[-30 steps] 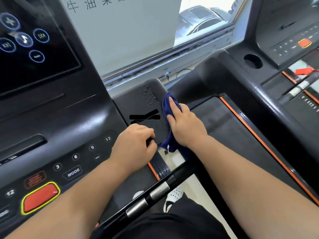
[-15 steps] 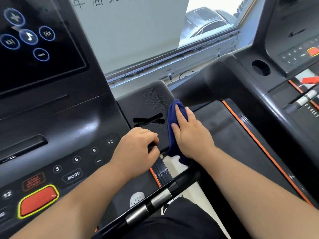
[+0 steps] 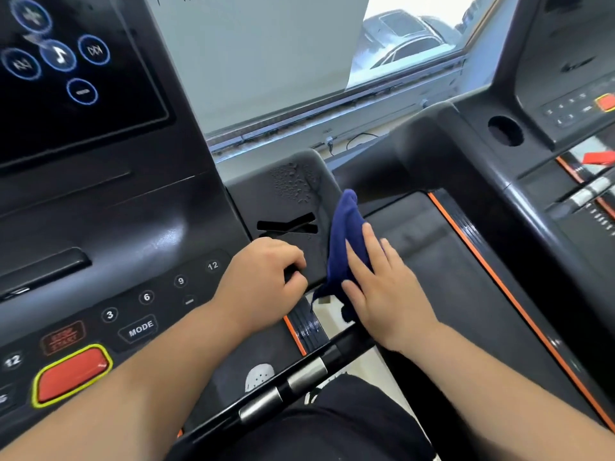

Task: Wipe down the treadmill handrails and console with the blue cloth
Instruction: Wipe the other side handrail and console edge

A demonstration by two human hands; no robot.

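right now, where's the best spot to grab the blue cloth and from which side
Likely the bunched upper fold of the blue cloth, which sticks up past the fingers of the right hand. Come from above and the right: the console panel blocks its left side, and the lower tail hangs thin and loose.

A black treadmill console (image 3: pixel 139 227) with a red button (image 3: pixel 71 374) adjoins a dark side panel (image 3: pixel 266 197) beaded with water droplets (image 3: pixel 294 184), where a right hand (image 3: pixel 382 294) presses a blue cloth (image 3: pixel 344 234) against the panel's right edge and a left hand (image 3: pixel 263 284) grips its near edge.
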